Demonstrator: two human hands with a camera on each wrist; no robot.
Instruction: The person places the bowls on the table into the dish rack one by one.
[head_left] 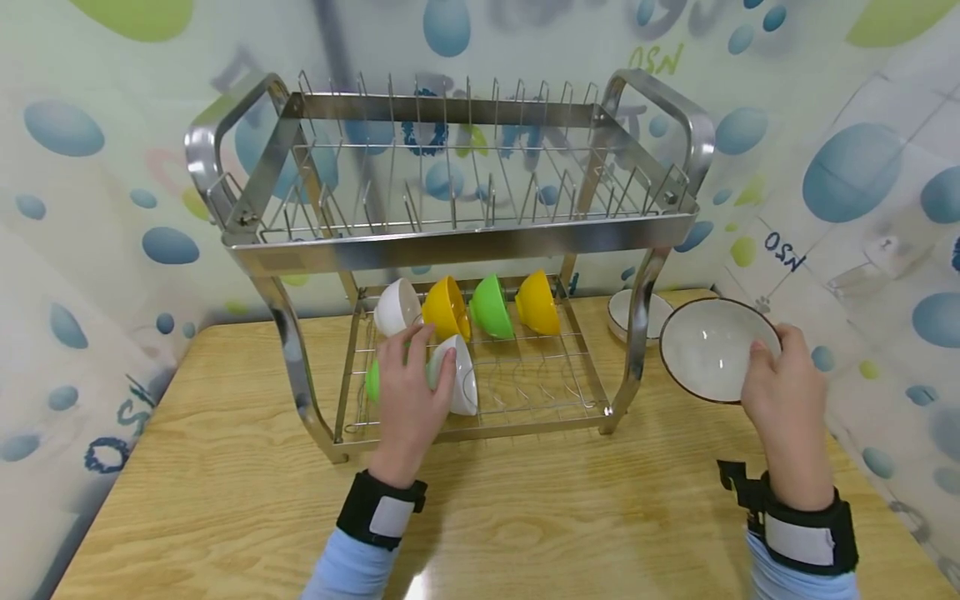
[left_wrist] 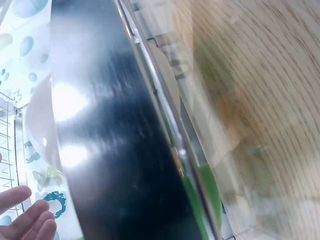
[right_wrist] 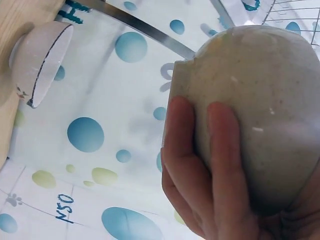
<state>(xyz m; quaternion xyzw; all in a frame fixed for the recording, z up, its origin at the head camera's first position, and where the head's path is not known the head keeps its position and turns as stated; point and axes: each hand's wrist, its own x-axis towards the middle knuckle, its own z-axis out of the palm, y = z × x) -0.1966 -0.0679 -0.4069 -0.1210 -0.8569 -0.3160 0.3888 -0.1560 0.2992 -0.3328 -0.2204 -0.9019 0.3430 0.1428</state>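
Observation:
My right hand (head_left: 787, 408) grips a white bowl with a dark rim (head_left: 708, 350) at the right, its inside facing the head camera. In the right wrist view, the fingers (right_wrist: 225, 150) lie along the bowl's outside (right_wrist: 265, 105). On the lower rack, my left hand (head_left: 411, 392) reaches over the front bar with fingers spread beside a small white bowl (head_left: 463, 383). Its thumb overlaps that tilted bowl. A green bowl (head_left: 372, 382) shows partly behind the hand. In the left wrist view, loosely extended fingers (left_wrist: 30, 220) appear beyond the metal bar (left_wrist: 115, 120).
Behind on the lower rack stand a white bowl (head_left: 397, 307), a yellow bowl (head_left: 447, 308), a green bowl (head_left: 491, 307) and another yellow bowl (head_left: 537, 303). A dark-rimmed bowl (head_left: 621, 312) rests on the table beyond the rack's right leg (head_left: 640, 325). The upper tier (head_left: 465, 242) overhangs.

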